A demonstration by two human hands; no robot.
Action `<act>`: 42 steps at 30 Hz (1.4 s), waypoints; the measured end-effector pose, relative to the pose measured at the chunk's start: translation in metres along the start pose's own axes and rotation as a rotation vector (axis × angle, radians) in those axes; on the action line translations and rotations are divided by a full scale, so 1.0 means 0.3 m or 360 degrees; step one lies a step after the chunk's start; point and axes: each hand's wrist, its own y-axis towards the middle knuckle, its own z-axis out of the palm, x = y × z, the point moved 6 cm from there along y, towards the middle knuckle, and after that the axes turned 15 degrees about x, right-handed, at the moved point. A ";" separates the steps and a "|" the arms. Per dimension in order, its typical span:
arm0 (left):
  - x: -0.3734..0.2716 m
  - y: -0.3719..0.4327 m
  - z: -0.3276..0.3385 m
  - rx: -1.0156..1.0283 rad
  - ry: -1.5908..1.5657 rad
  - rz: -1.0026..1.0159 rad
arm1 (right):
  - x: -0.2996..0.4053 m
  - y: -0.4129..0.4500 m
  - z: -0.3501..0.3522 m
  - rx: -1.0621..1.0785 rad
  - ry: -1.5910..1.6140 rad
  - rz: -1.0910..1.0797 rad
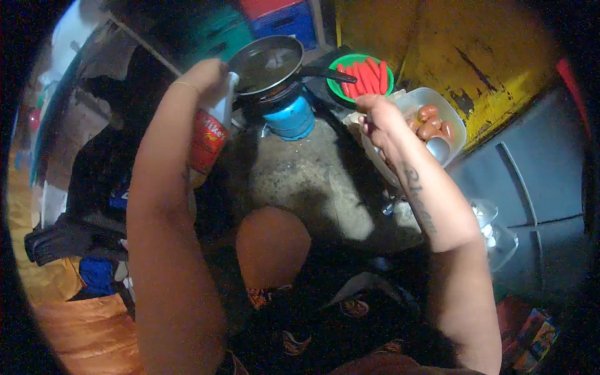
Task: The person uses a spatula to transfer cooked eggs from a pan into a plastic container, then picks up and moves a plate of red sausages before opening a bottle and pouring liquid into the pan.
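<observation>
My left hand (206,77) grips the upper part of a plastic bottle (210,140) with a red label, beside a dark frying pan (269,70). Dark liquid seems to lie in the pan, which rests on a burner above a blue gas canister (290,117). My right hand (382,117) has its fingers curled between a green bowl (333,86) of red sausages (368,77) and a clear plastic container (459,112); whether it holds something small is hidden. Brown sausages (429,123) and a metal ladle (438,149) are in the container. The pan's black handle (328,73) reaches over the bowl.
Green (220,35) and blue (283,28) crates stand behind the pan. A worn yellow panel (450,51) rises at the back right, and a grey drawer unit (501,187) is on the right. Clear plastic bags (497,239) lie beside my right forearm. My bare knee (274,243) is in front.
</observation>
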 end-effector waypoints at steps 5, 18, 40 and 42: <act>-0.010 0.026 0.031 0.0073 -0.0203 -0.0018 | -0.054 -0.234 0.016 0.0310 -0.0104 0.0211; 0.126 0.147 0.085 0.0203 -0.0747 0.0066 | -0.079 -0.526 -0.162 0.0497 0.0234 0.0174; -0.161 -0.199 0.061 -0.0987 -0.0473 0.0052 | -0.034 -0.638 -0.213 0.0413 -0.0358 -0.0203; -0.252 -0.304 0.099 -0.1195 -0.0647 0.0131 | -0.016 -0.643 -0.189 0.0459 -0.0388 -0.0298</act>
